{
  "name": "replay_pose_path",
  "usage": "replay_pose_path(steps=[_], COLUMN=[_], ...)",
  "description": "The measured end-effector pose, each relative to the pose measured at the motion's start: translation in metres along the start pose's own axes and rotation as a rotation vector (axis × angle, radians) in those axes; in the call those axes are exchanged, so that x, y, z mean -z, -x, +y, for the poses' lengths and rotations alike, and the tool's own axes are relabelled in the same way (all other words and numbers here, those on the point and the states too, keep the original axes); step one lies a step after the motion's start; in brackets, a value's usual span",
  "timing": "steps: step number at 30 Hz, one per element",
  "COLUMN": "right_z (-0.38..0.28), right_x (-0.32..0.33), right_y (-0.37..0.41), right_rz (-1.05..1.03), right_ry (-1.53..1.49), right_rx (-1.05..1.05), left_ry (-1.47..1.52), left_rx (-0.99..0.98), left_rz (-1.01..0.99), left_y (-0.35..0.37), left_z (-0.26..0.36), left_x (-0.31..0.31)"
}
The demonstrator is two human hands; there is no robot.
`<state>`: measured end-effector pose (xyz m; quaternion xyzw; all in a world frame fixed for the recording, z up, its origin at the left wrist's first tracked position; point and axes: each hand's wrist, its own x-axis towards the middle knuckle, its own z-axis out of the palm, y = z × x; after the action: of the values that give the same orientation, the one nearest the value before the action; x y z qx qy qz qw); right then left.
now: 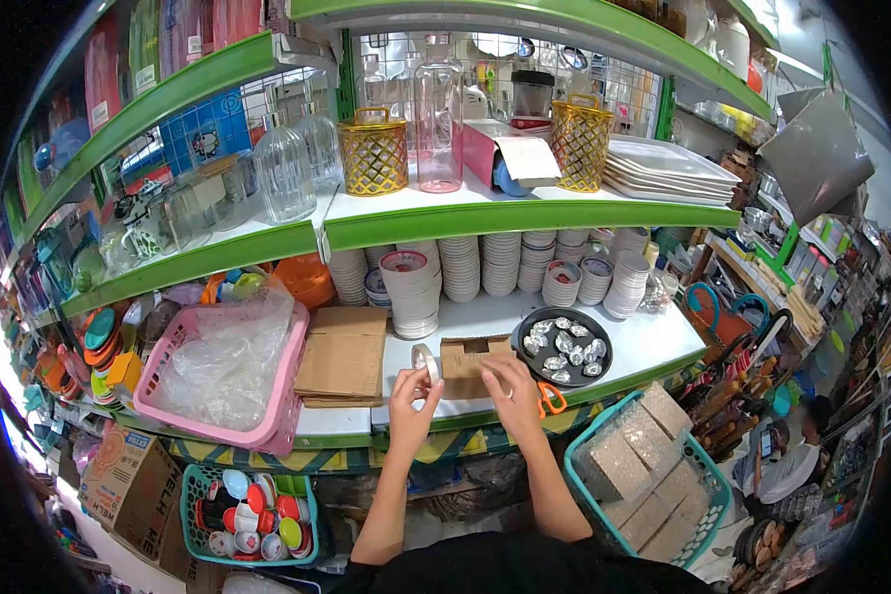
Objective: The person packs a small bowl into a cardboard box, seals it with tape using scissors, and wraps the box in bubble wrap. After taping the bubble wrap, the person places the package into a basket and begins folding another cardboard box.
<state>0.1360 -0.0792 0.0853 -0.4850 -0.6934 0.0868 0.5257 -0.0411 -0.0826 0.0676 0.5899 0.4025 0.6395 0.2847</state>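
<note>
My left hand (413, 404) is closed on a roll of tape (425, 363), held upright at the left end of a small brown cardboard box (463, 376). The box lies at the shelf's front edge with a dark opening at its top. My right hand (511, 391) is over the box's right end with its fingers curled together. What they pinch, if anything, is too small to make out. Orange-handled scissors (551, 399) lie just right of that hand. Behind them, a round black tray (564, 346) holds several foil-wrapped pieces.
Flattened cardboard (342, 354) and a pink basket (285, 396) of plastic wrap sit to the left. Stacked white bowls (413, 297) line the back. Below, a teal basket (718, 495) holds bubble-wrapped packs; another green basket (252, 560) holds colourful cups. A person (787, 460) is at far right.
</note>
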Motion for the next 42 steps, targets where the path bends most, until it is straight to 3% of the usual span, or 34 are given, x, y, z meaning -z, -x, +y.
replay_pose_path(steps=[2, 6, 16, 42], right_z=[-0.022, -0.045, -0.055, -0.053], right_x=[0.005, 0.005, 0.007, 0.015], right_y=[0.000, 0.003, 0.000, -0.009], right_rz=[-0.034, -0.066, -0.013, 0.081], right_ry=[-0.254, -0.328, -0.283, -0.282], right_rx=[-0.026, 0.031, 0.110, 0.050], left_ry=[-0.029, -0.101, -0.305, -0.548], left_rx=[-0.053, -0.079, -0.234, -0.528], left_rz=[-0.022, -0.050, -0.147, -0.338], left_y=[0.002, 0.003, 0.006, 0.006], left_z=[0.006, 0.020, 0.039, 0.045], left_x=[-0.003, -0.006, -0.013, -0.017])
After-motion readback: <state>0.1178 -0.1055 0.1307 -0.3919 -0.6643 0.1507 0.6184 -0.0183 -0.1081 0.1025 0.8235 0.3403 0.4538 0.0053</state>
